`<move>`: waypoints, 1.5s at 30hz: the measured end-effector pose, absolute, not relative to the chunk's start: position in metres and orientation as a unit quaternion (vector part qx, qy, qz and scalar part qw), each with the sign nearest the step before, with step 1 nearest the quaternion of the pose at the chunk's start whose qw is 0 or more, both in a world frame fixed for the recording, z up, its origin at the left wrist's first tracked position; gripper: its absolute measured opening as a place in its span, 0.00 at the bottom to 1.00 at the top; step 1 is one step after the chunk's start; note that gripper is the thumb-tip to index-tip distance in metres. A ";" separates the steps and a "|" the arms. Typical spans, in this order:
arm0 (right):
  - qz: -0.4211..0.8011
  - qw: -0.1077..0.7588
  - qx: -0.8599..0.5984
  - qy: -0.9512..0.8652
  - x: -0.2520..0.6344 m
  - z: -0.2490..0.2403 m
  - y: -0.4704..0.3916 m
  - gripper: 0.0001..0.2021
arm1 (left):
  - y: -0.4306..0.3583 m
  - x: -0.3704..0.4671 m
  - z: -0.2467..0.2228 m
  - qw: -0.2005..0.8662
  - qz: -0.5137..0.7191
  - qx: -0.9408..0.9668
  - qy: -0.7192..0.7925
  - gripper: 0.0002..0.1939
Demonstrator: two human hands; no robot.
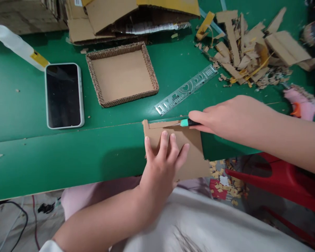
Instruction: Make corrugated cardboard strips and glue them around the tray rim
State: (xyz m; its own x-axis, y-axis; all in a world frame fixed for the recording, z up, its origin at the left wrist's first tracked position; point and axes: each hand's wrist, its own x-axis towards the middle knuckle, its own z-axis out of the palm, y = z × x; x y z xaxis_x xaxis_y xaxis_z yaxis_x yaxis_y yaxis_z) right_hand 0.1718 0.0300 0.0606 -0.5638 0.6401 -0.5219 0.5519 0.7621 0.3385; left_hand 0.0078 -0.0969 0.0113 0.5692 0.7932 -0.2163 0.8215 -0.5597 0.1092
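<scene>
At the near edge of the green table, we see the cardboard sheet lying flat, its near end reaching past the edge. Along its far side we note a cut line marking off a narrow strip; we judge the step in hand to be slicing there. The left hand presses down, fingers spread, just below the line; the right hand pinches the utility knife, blade on the cardboard. Continuing the cut, we judge, calls for a steady pull, with the left fingertips clear of the blade. Beyond, we find the ruler, then the shallow cardboard tray and the scraps.
</scene>
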 end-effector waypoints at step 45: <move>0.125 0.325 0.315 0.883 0.258 0.052 0.036 0.18 | -0.094 0.007 0.016 0.106 -0.103 0.878 0.456 0.49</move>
